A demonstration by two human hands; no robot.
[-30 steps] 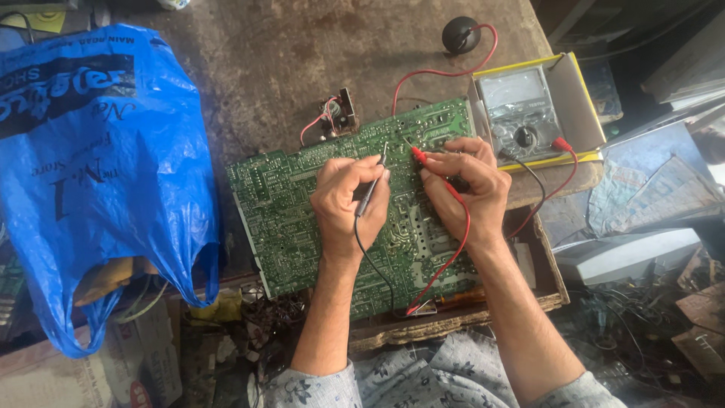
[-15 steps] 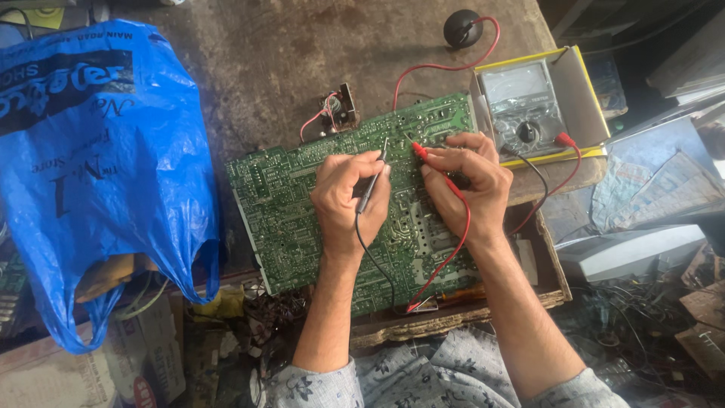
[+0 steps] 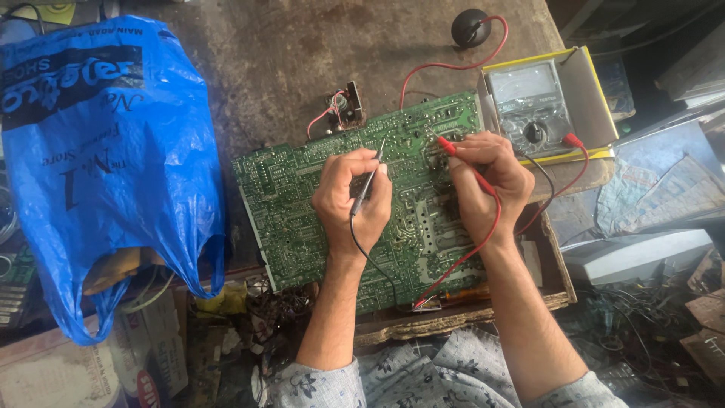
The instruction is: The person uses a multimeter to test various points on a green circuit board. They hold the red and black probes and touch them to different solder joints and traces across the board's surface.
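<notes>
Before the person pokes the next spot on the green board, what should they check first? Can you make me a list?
1. Black probe gripped firmly in the left hand: ok.
2. Red probe held in the right hand: ok.
3. Both probe tips resting on the board: looks ok, but the exact solder points are too small to tell.
4. Meter within view beside the board: ok; its needle reading, cannot tell.
5. Red lead plugged into the meter: ok.
6. Leads free of tangles: not quite ok, the wires cross over the board and the right wrist.
</notes>
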